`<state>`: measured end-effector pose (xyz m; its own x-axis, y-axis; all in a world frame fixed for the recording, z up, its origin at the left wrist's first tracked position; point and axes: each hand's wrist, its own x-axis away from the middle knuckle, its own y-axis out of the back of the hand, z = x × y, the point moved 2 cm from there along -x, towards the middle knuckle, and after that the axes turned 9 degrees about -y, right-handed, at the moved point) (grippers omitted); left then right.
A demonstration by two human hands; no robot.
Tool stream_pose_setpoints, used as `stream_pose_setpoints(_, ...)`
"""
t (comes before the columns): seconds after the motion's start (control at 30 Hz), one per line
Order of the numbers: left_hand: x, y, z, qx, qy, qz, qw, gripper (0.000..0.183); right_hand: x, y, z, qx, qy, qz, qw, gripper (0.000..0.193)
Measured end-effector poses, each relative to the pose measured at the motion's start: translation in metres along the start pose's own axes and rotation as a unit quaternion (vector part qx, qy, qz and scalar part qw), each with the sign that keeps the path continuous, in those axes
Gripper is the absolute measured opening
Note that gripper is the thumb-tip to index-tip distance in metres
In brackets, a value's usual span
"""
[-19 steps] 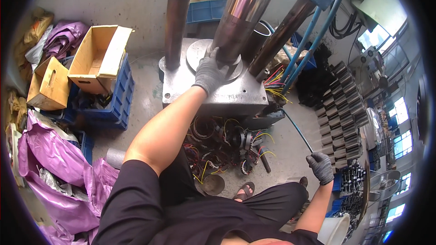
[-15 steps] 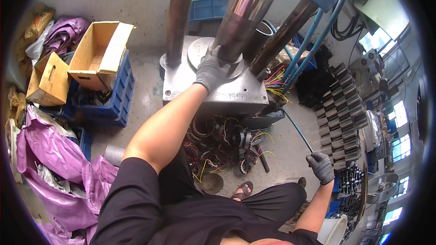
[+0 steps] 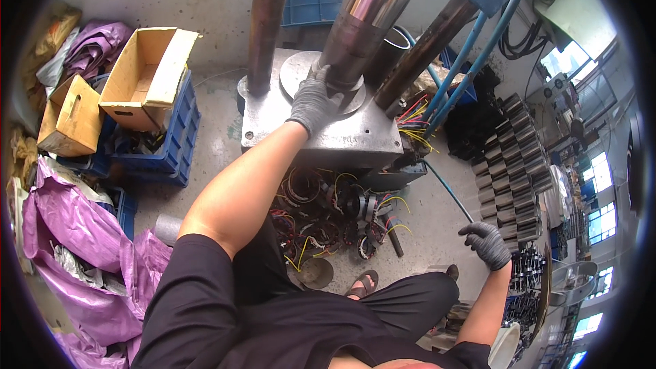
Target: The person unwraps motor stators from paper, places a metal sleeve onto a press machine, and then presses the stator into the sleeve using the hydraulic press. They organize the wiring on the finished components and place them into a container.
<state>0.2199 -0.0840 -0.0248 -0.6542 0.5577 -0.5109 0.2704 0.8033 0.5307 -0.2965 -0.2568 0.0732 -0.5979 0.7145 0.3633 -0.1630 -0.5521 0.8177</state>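
Note:
My left hand (image 3: 314, 106), in a grey glove, is wrapped against the lower front of a thick metal cylinder (image 3: 350, 48). That cylinder stands upright over a round plate (image 3: 295, 76) on the grey metal press base (image 3: 321, 138). The palm side and part of the fingers are hidden. At the right, my gloved right hand (image 3: 489, 246) has its fingers apart and holds nothing. It is just beside the upper end of a thin blue-green lever (image 3: 447, 190), which slants up from the side of the press.
Metal columns (image 3: 268, 34) flank the cylinder. Wired copper-coil parts (image 3: 321, 212) lie on the floor before the base. Stacked metal cylinders (image 3: 509, 171) stand at the right, with blue hoses (image 3: 471, 72) nearer the press. Blue crates (image 3: 174, 143), cardboard boxes (image 3: 140, 85) and purple sheeting (image 3: 78, 225) fill the left.
My right hand has let go of the lever's end, opened its fingers and moved slightly right and down. The left hand stays at the cylinder. The view has shifted a little.

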Motion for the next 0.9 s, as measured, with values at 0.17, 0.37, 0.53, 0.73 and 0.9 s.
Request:
stream_pose_setpoints(0.17, 0.001, 0.004, -0.004, -0.012, 0.016, 0.021, 1.000, 0.080, 0.006, -0.015, -0.006, -0.028, -0.011, 0.014, 0.999, 0.017)
stream_pose_setpoints(0.37, 0.001, 0.002, 0.003, -0.002, 0.014, 0.017, 1.000, 0.081, -0.013, -0.005, -0.017, -0.087, 0.074, -0.088, 0.990, 0.047)
stream_pose_setpoints(0.53, 0.003, 0.001, -0.007, -0.014, 0.034, 0.034, 0.999, 0.081, -0.073, 0.080, 0.053, -0.082, 0.205, -0.389, 0.894, 0.059)
stream_pose_setpoints(0.73, 0.003, -0.005, 0.007, -0.026, -0.002, 0.010, 1.000, 0.081, -0.136, 0.153, 0.107, -0.030, 0.089, -0.518, 0.850, 0.074)
stream_pose_setpoints(0.9, 0.002, -0.001, -0.006, -0.015, 0.021, 0.028, 0.999, 0.080, -0.112, 0.146, 0.038, 0.299, 0.318, -0.461, 0.772, 0.053)
